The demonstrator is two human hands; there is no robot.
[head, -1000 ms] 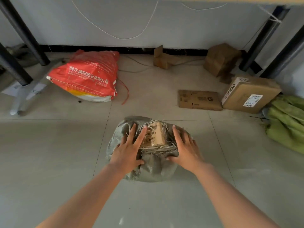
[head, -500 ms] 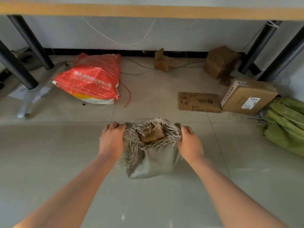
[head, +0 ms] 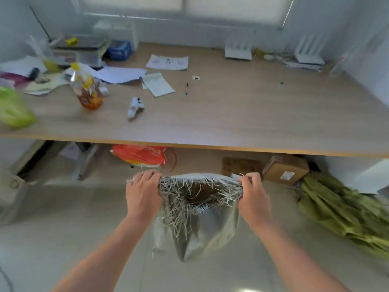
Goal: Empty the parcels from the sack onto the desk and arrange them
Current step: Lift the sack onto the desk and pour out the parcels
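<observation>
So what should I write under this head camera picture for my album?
Both hands, left hand and right hand, grip the frayed grey woven sack below the wooden desk.

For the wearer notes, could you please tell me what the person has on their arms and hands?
Nothing is worn. The left hand and right hand are bare, with no gloves, rings or watch visible. Both forearms are uncovered to the frame's bottom edge; no sleeves show.

Sack (head: 202, 226) hangs between left hand (head: 143, 194) and right hand (head: 253, 197), above the floor (head: 63, 239), near side of the table (head: 231, 114). On the table: bottle (head: 87, 89) at left, notepad (head: 157, 84) centre, pen (head: 187, 88) right of it. Under the table: cardboard box (head: 285, 169) at right, bag (head: 140, 155) at left.
</observation>
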